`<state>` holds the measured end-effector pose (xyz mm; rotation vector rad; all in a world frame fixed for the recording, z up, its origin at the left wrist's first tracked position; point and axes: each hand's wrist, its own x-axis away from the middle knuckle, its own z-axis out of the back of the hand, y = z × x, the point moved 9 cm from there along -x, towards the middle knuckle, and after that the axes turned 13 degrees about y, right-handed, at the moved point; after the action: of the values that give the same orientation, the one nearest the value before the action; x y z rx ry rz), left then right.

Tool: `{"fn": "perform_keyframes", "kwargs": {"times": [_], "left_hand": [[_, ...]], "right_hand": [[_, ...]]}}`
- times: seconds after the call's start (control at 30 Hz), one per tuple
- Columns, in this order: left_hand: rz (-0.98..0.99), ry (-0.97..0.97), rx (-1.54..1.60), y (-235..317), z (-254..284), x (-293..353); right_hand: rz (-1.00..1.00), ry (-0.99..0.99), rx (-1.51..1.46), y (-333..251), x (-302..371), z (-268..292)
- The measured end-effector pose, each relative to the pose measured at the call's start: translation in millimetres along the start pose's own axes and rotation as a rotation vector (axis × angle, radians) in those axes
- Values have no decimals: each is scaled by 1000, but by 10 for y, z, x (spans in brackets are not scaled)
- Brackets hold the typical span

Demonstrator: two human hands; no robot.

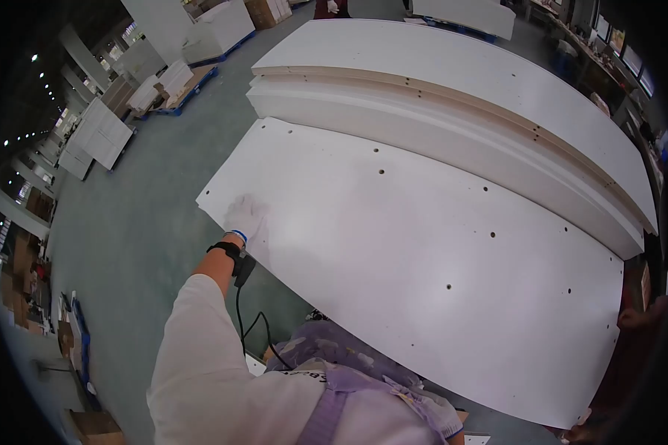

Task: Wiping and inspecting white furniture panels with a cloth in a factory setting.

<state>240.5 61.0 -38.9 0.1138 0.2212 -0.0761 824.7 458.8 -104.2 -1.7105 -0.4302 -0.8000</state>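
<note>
A large white panel with several small drilled holes lies flat in front of me. On its left end rests my left hand in a white glove, flat on the surface with the fingers stretched out and nothing held. A dark strap device with a black cable sits around my left wrist, below a blue and white band. My right sleeve cuff shows at the lower edge, beside the panel's near edge; the right hand itself is out of the picture.
Beyond the panel stands a stack of white boards with drilled edges. At the right end, a co-worker's hand is close to the panel. Pallets with boards stand on the green floor to the left. A workbench runs along the far right.
</note>
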Motion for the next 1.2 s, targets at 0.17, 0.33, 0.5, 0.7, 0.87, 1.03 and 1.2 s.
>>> {"fn": "perform_keyframes", "kwargs": {"times": [0.17, 0.33, 0.5, 0.7, 0.87, 1.03, 1.2], "left_hand": [[102, -65, -62, -737, -25, -794], [156, -175, -58, -987, 230, -1081], [150, -276, -110, -1006, 209, -1172], [-23, -367, -130, -1044, 246, -1157], [-223, -672, 35, -679, 245, -919], [-564, -788, 194, -827, -341, -708], [-902, -760, 166, -76, 175, -1004]], "right_hand": [[129, 369, -192, -55, -573, -613], [-219, 236, -947, -620, -878, -1750], [-114, 132, -936, -643, -1222, -2155], [-203, 59, -945, -531, -1779, -3296], [51, 311, -728, -828, -2159, -4030], [-2, 420, -784, -1033, -2536, -5047], [115, 612, -1129, -872, -2608, -5367]]}}
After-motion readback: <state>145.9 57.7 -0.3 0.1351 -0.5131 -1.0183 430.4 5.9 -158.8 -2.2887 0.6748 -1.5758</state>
